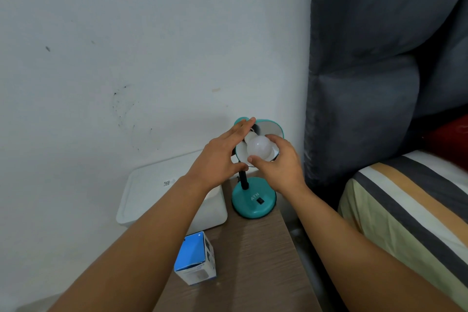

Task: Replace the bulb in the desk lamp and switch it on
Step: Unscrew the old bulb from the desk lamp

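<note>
White bulb (258, 151) inside the mouth of the teal shade (272, 129), neck toward the socket, unlit. Gripped by the right hand (281, 163): thumb at the lower left of the globe, fingers curled over its upper right side. Shade tilted toward the camera, white inside, atop a black stem above a round teal base (249, 206). Black switch (260, 201) on the base, beside raised letters ATN. Steadied by the left hand (219, 158): fingers straight along the left rim of the shade, thumb below its lower edge, near the stem; whether the thumb touches cannot be told.

Lamp standing at the far end of a wood-grain bench (253, 256), close to the wall (126, 45). Just left of the base, a white lidded bin (152, 185) with a small code label on its lid, partly hidden by the left forearm. Nearer the camera, on the left part of the bench, a blue and white box (196, 258), upright, apart from the lamp.

Right of the bench, a dark grey padded headboard (367, 71) against the wall. Below it a bed with striped sheet (410, 200) in cream, grey, tan and white, and something red (448, 139) at the head end
</note>
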The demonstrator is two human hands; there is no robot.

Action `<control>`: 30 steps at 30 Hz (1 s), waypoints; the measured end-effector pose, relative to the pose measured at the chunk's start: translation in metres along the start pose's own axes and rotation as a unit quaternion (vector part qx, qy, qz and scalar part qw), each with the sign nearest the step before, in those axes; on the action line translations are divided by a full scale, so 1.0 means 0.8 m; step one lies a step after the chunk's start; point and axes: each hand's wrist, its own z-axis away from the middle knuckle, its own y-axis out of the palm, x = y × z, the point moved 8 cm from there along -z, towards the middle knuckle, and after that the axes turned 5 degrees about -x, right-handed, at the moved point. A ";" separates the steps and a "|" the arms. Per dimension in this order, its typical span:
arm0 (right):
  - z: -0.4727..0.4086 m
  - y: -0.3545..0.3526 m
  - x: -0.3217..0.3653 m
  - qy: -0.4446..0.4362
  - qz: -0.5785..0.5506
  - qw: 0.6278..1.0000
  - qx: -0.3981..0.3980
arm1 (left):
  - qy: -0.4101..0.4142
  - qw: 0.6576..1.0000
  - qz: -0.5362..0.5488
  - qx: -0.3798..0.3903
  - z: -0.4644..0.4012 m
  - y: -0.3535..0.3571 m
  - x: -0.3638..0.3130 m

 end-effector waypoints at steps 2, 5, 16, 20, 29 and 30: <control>0.003 0.002 0.001 -0.008 0.003 1.000 -0.004 | -0.002 1.000 0.003 0.001 0.001 0.000 0.000; 0.006 0.002 0.003 -0.013 -0.013 1.000 -0.006 | -0.005 1.000 0.010 -0.001 0.001 -0.001 0.000; 0.005 0.001 -0.004 0.020 -0.029 0.999 0.009 | -0.005 1.000 -0.002 0.004 0.001 -0.001 -0.002; 0.010 0.003 -0.006 0.029 -0.047 0.998 0.009 | -0.008 1.000 0.009 0.004 0.001 -0.002 0.000; 0.005 0.003 -0.007 0.023 -0.057 0.998 0.022 | -0.007 1.000 0.010 0.013 0.000 -0.003 0.000; 0.006 0.005 -0.008 0.015 -0.064 0.998 0.024 | -0.007 1.000 0.008 0.013 0.001 -0.003 0.000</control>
